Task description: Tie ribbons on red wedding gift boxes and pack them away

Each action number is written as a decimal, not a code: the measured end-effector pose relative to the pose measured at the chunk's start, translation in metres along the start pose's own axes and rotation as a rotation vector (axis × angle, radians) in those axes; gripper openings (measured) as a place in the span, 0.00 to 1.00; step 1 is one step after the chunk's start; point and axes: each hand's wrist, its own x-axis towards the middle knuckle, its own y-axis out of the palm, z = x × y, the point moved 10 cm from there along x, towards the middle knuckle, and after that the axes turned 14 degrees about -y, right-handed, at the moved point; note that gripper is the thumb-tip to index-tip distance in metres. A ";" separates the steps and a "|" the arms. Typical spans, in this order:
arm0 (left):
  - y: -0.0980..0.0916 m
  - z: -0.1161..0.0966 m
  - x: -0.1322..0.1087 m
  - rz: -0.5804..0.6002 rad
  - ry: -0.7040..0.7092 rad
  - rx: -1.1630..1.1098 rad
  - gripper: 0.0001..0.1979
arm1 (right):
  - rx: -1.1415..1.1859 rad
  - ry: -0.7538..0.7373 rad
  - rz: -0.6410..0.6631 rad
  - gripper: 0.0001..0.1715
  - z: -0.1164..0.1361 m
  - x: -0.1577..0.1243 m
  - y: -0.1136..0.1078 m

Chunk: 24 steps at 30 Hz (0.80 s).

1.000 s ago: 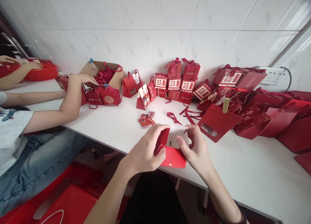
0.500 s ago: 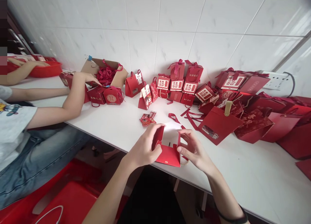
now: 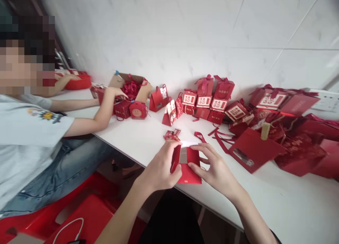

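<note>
Between my hands, at the table's front edge, is a red paper gift box [image 3: 189,177], its top open and a pale inside showing. My left hand [image 3: 160,168] grips its left side, thumb on the near wall and fingers on the far left edge. With my right hand [image 3: 214,166] I hold the right side, thumb and fingers on a red flap [image 3: 193,155] that leans inward over the opening. Just beyond lie small red packets [image 3: 172,134] and a loose dark red ribbon [image 3: 200,136].
Finished red boxes [image 3: 203,101] are stacked by the tiled wall. A flat red bag [image 3: 254,150] and more boxes crowd the right. At left a co-worker's arm [image 3: 90,124] reaches towards a carton [image 3: 145,92] of ribbons. A red stool [image 3: 90,215] stands below the table [image 3: 278,198].
The box's right flap has tipped inward under my right hand, narrowing the opening. My view has swung left, bringing more of the co-worker into sight.
</note>
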 end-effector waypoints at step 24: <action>-0.053 -0.022 -0.017 -0.706 0.105 0.600 0.21 | -0.180 -0.231 -0.207 0.17 0.026 0.087 -0.017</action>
